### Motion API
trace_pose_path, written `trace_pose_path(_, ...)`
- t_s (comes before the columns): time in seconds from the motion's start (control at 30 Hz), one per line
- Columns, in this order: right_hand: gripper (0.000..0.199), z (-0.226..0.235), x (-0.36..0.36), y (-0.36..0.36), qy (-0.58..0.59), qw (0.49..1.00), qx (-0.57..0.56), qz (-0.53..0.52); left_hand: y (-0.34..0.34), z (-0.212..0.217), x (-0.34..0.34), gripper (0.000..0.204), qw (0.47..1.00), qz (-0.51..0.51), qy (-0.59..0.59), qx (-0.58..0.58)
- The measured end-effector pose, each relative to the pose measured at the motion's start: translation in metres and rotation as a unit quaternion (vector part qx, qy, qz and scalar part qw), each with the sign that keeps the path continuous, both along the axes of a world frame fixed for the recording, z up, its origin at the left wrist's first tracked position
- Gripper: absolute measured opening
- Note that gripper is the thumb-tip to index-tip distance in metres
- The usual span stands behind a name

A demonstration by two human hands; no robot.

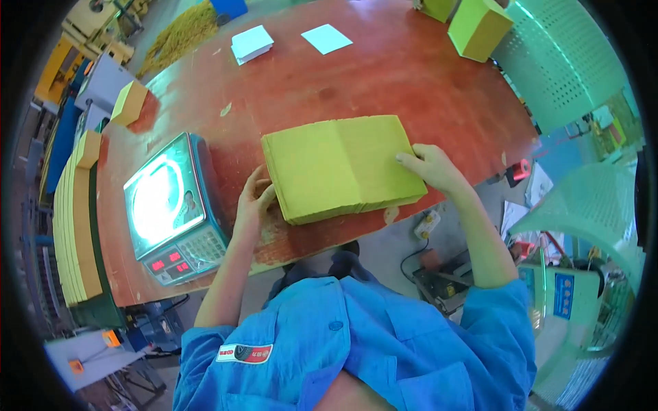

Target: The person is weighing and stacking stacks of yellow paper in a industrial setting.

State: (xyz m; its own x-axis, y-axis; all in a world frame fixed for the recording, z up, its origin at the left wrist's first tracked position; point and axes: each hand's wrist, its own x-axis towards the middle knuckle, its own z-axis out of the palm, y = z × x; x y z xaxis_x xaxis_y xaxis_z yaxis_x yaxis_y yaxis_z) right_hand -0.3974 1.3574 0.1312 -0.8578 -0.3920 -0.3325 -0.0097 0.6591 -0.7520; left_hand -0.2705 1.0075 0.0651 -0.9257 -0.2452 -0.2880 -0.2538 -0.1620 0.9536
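Two hands frame the stack of yellow paper sheets (343,168) that I have lying flat at the near edge of the red-brown table (384,68), just in front of me. Far left, I see tall piles of yellow sheets (72,226) standing on edge beside the table. Right of them sits a digital weighing scale (175,209) with a shiny steel platter and red digits on its near face. My left hand (255,198) comes next: fingers loosely curled, resting against the stack's left near corner, gripping nothing that I can make out. The stack itself shows a seam down its middle, like two bundles laid side by side. My right hand (430,166) lies open on the stack's right edge, fingertips pressing its top. At the far side lie a small pile of white paper (251,44) and a single white sheet (326,38), with a yellow block (478,29) far right.
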Motion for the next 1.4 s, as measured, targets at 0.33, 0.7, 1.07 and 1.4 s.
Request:
trace_pose_path(0.33, 0.046, -0.019, -0.018, 0.037, -0.009, 0.991, -0.115, -0.072, -0.013, 0.038, -0.024, 0.035, 0.993, -0.029, -0.113, -0.026)
trace_pose_path(0.7, 0.077, 0.004, 0.011, -0.037, 0.01, 0.921, -0.388, -0.003, 0.007, 0.05, -0.003, 0.041, 0.986, 0.044, 0.121, -0.107)
trace_pose_path(1.07, 0.09, -0.062, 0.002, -0.042, 0.024, 0.908, -0.418, -0.027, 0.021, 0.003, -0.009, 0.052, 0.982, 0.117, 0.113, 0.096)
trace_pose_path(1.4, 0.07, -0.079, -0.003, -0.013, 0.001, 0.902, -0.418, -0.104, 0.062, 0.026, -0.014, 0.051, 0.98, 0.044, 0.182, 0.063)
